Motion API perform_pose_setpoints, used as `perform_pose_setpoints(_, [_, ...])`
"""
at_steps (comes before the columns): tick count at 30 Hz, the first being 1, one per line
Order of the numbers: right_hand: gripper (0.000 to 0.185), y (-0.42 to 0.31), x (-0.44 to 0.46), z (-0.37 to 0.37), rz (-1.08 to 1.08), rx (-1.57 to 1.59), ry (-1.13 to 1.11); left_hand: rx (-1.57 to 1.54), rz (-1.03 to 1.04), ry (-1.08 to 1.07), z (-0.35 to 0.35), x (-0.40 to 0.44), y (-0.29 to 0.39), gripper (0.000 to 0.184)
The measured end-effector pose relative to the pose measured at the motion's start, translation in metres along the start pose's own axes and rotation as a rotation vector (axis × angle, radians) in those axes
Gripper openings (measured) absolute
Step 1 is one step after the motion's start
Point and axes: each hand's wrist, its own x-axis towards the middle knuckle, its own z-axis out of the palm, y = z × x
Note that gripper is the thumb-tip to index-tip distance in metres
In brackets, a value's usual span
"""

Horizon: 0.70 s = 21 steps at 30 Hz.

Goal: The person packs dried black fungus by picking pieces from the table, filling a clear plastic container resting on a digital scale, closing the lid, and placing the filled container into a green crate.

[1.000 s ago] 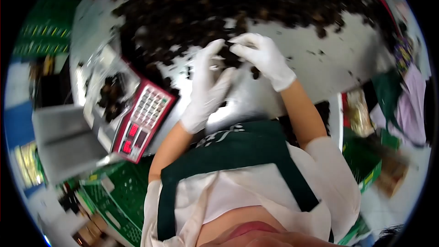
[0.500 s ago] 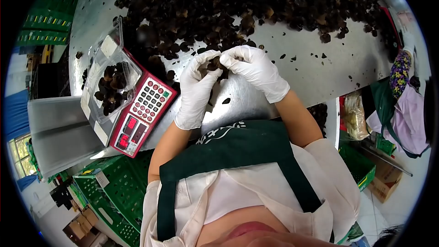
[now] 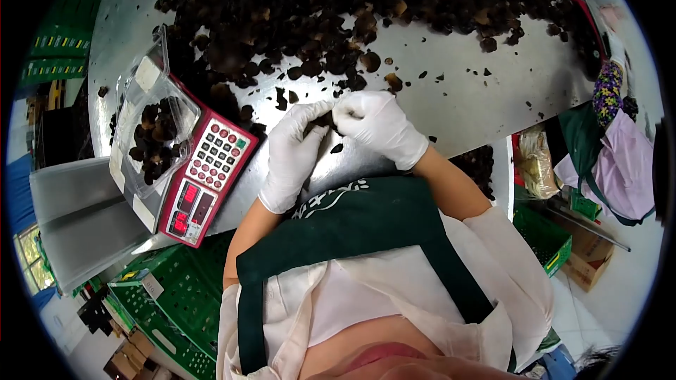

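My gloved left hand (image 3: 290, 158) is closed in a pinch on a small dark dried mushroom piece (image 3: 322, 121), mostly hidden by the fingers. Thumb and fingers of my gloved right hand (image 3: 380, 125) are drawn together against the same piece, from the right. Beyond both hands spreads a large heap of dark brown dried mushrooms (image 3: 338, 7), which look like wood ear. Loose flakes lie between the heap and my fingertips. To the left, a red digital scale (image 3: 224, 142) with lit red digits carries a clear plastic box (image 3: 184, 114) with several mushrooms (image 3: 155, 134) inside.
Under it all is a metal table (image 3: 451, 112). Clear plastic lids or boxes (image 3: 77, 218) stand left of the scale. Green crates (image 3: 169, 302) sit below the table edge. At the right, another person's flowered sleeve (image 3: 607, 95) reaches toward a red-edged device (image 3: 591, 24).
The view has shifted slightly, so the scale and heap sit farther left. My hands have come closer together, covering more of the mushroom piece. Some loose pieces now lie just beyond my hands.
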Motion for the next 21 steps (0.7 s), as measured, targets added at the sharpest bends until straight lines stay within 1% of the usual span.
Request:
perform_pose_setpoints(2, [0.016,-0.007,0.001,-0.006,0.379,0.575,-0.045,-0.227,-0.236,0.013,-0.005,-0.005,-0.006,0.039])
perform_pose_setpoints(3, [0.021,-0.015,0.005,-0.015,0.520,0.696,-0.076,-0.468,-0.372,0.049,-0.003,-0.006,0.003,0.039])
perform_pose_setpoints(4, [0.020,-0.011,0.006,-0.017,0.537,0.735,-0.080,-0.529,-0.375,0.054,-0.004,-0.007,0.003,0.037])
perform_pose_setpoints(6, [0.021,0.000,0.005,-0.014,0.524,0.692,-0.023,-0.670,-0.369,0.062,-0.003,-0.006,0.007,0.037])
perform_pose_setpoints(7, [0.021,0.004,0.005,-0.013,0.524,0.692,-0.024,-0.670,-0.369,0.063,-0.004,-0.006,0.003,0.037])
perform_pose_setpoints(9, [0.018,0.007,0.004,-0.014,0.427,0.617,0.035,-0.695,-0.426,0.032,-0.010,-0.005,-0.007,0.035])
perform_pose_setpoints(10, [0.018,0.006,0.003,-0.015,0.428,0.617,0.034,-0.696,-0.427,0.032,-0.011,-0.004,-0.008,0.035])
perform_pose_setpoints(12, [0.018,0.002,0.000,-0.016,0.377,0.534,0.106,-0.866,-0.427,0.019,-0.013,-0.003,-0.008,0.034])
perform_pose_setpoints(13, [0.018,0.005,-0.001,-0.016,0.378,0.534,0.104,-0.877,-0.411,0.030,-0.014,-0.003,-0.008,0.037])
perform_pose_setpoints(15, [0.021,0.015,-0.005,-0.016,0.215,0.161,0.162,-0.927,-0.398,0.039,-0.019,-0.004,-0.010,0.040])
perform_pose_setpoints(16, [0.021,0.017,-0.007,-0.016,0.218,0.159,0.163,-0.976,-0.384,0.046,-0.023,-0.005,-0.010,0.043])
perform_pose_setpoints(17, [0.021,0.019,-0.009,-0.016,0.169,0.134,0.185,-0.967,-0.373,0.040,-0.028,-0.005,-0.012,0.047])
perform_pose_setpoints(18, [0.022,0.019,-0.010,-0.016,0.121,0.109,0.206,-1.000,-0.348,0.022,-0.031,-0.006,-0.011,0.050])
perform_pose_setpoints(19, [0.022,0.017,-0.011,-0.017,0.125,0.108,0.206,-1.015,-0.334,0.021,-0.033,-0.006,-0.008,0.050])
perform_pose_setpoints(20, [0.022,0.012,-0.010,-0.016,0.076,0.008,0.197,-1.030,-0.319,0.020,-0.034,-0.007,-0.002,0.051])
perform_pose_setpoints(21, [0.022,0.008,-0.009,-0.014,0.025,-0.091,0.187,-1.038,-0.357,0.102,-0.031,-0.007,0.019,0.052])
